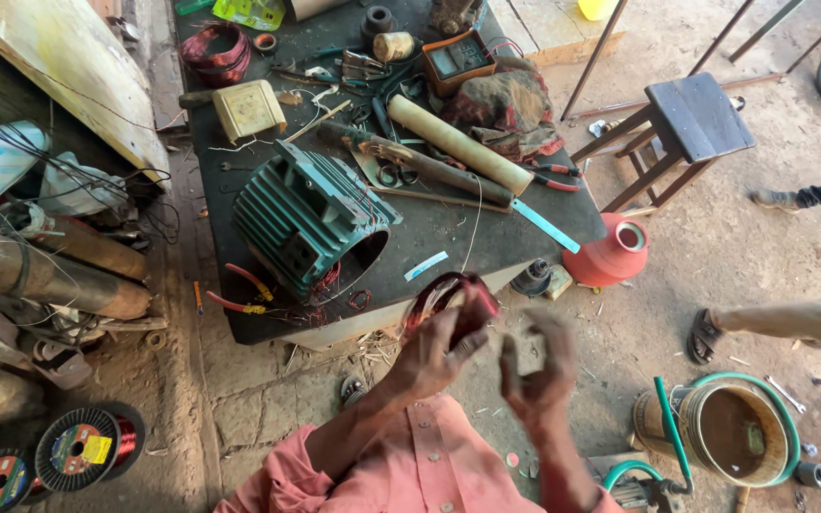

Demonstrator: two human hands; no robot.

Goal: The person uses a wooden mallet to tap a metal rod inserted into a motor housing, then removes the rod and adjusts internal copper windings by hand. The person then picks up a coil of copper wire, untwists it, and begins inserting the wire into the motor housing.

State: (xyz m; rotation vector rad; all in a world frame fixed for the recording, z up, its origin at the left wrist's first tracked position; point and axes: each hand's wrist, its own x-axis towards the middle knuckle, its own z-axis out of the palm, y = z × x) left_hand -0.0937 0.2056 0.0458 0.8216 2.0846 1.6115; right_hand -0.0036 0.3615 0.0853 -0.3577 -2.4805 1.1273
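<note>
My left hand is closed around a loose hank of reddish-brown enamelled copper winding wire, held just off the near edge of the dark-topped workbench, in front of the green ribbed cast-metal motor housing. My right hand is blurred; the fingers look curled and loosely spread beside the coil, but I cannot tell whether they pinch a strand. I judge the coil to be light and springy, with no stiffness as a whole: the loops would splay if gripped at one strand, and the thin enamel would scratch or kink easily, so the bundled side, where my left hand has it, seems the safest hold. As for containers, a terracotta-red clay pot sits past the bench's right corner, its mouth open and its contents hidden. Farther right of the bench, on the ground, a round metal bucket with a green rim holds brownish liquid or residue.
</note>
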